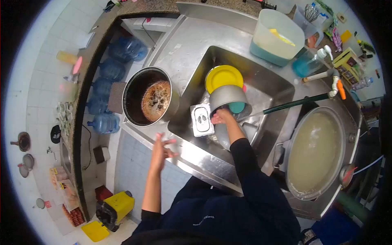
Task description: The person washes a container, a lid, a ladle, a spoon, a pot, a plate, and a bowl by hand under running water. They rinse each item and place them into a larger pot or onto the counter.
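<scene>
My left hand [162,149] hangs in the air by the sink's front edge, fingers spread and holding nothing, close to a large dark pot [138,118] with brown, foamy residue inside. My right hand [221,117] reaches into the steel sink [275,102], fingers bent at the rim of a grey metal pot [228,92]; the fingertips are partly hidden. Just left of that hand lies a rectangular steel lid [202,120]. Behind the grey pot is a yellow plate [224,77], and a teal bowl [236,107] shows within its mouth.
A green hose [296,103] runs from the tap [334,77] into the sink. To the right stands a wide basin of cloudy liquid [316,151]. A plastic tub [277,36] and a blue soap bottle [307,63] sit behind. Water jugs [104,123] line the left shelf.
</scene>
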A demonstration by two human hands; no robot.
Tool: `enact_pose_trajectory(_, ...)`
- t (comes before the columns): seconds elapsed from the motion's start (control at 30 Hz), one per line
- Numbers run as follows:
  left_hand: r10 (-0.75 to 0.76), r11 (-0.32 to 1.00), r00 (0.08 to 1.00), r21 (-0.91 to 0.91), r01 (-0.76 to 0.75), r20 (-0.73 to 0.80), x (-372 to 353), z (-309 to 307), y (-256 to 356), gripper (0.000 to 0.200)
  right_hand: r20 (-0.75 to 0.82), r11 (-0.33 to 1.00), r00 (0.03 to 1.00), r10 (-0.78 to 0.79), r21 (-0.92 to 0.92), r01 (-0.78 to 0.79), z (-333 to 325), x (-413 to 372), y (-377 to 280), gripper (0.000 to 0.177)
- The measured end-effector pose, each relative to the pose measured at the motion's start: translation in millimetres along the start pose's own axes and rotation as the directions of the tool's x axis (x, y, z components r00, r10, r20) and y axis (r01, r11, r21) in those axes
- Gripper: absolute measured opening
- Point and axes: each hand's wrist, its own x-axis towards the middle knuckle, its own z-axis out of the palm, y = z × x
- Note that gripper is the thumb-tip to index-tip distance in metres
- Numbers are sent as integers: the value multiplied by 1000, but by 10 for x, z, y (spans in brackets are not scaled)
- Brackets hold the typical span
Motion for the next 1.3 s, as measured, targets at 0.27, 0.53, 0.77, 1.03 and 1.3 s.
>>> enact_pose_trajectory(0.27,-113,993,985,46,107,132,70,445,-310,54,34,-101,712,-701,-994,-51,209,-26,920,30)
enact_pose_trajectory(0.53,-106,992,967,97,86,230,248,518,-562,47,38,-129,662,-748,-988,-90,585,157,894,20)
enact_pose_trajectory(0.77,-150,986,962,102,129,229,211,505,-498,45,8,-31,798,-602,-999,-13,723,120,703,28)
enact_pose_trajectory(1.03,69,996,998,52,-69,-12,470,563,-715,42,321,676,947,-9,-696,243,427,-703,263,32)
enact_pose_trajectory(1.3,-316,856,767,-181,484,558,1022,1705,-803,47,351,810,829,-435,555,190,-663,-1319,653,31)
